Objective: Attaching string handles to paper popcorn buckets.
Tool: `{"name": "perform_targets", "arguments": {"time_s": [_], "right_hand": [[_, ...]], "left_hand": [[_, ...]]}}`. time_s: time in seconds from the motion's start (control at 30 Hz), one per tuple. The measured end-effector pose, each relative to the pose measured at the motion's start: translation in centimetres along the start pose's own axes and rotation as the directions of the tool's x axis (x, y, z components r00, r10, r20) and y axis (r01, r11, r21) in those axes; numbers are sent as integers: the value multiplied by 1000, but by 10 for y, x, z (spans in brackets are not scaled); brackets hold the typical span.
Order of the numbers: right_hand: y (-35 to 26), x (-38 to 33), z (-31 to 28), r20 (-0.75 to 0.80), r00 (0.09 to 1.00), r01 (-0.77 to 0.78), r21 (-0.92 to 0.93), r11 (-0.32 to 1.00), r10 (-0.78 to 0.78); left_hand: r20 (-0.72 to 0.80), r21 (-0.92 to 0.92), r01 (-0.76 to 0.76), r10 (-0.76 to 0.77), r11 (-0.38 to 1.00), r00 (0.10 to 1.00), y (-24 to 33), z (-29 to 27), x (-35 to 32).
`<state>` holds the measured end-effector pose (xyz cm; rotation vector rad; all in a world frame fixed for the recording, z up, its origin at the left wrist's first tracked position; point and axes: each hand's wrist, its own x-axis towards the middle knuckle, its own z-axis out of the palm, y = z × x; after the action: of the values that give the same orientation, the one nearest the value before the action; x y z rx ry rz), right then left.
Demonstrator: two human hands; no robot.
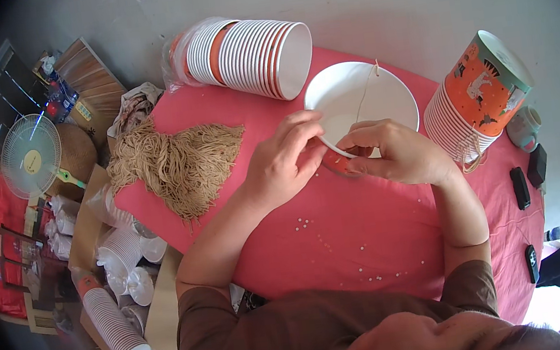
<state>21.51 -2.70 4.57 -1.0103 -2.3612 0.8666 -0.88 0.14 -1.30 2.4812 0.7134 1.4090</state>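
Note:
A large paper bucket (pixel 392 91), white inside and orange outside, is tilted with its mouth toward me. A thin cord (pixel 364 95) is knotted at its far rim and runs down across the inside to my right hand (pixel 396 154). That hand is closed in a pinch at the near rim, fingers inside and thumb outside; the cord's end is hidden there. My left hand (pixel 286 157) grips the rim just to the left, its thumb beneath. A heap of tan cords (pixel 181 163) lies left of my left forearm.
Nested white buckets (pixel 251 52) lie at the back; an upside-down orange stack (pixel 476 95) stands right. Small white discs (pixel 302 224) dot the pink cloth (pixel 291 264). A mug (pixel 525 129) and dark remotes (pixel 520 188) line the right edge. A carton (pixel 165 294) and fan (pixel 32 160) stand left.

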Motion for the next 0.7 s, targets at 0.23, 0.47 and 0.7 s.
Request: {"name": "perform_targets", "arguments": {"time_s": [0.23, 0.47, 0.7], "right_hand": [[2, 2, 2, -35, 999, -14, -26, 1000, 13], [5, 3, 6, -104, 994, 38, -45, 998, -43], [0, 5, 5, -94, 995, -25, -49, 998, 20]], "left_hand": [[-83, 73, -95, 101, 993, 991, 4, -5, -1], [78, 97, -40, 32, 994, 996, -2, 9, -8], [40, 18, 52, -52, 999, 998, 0, 24, -15]]}}
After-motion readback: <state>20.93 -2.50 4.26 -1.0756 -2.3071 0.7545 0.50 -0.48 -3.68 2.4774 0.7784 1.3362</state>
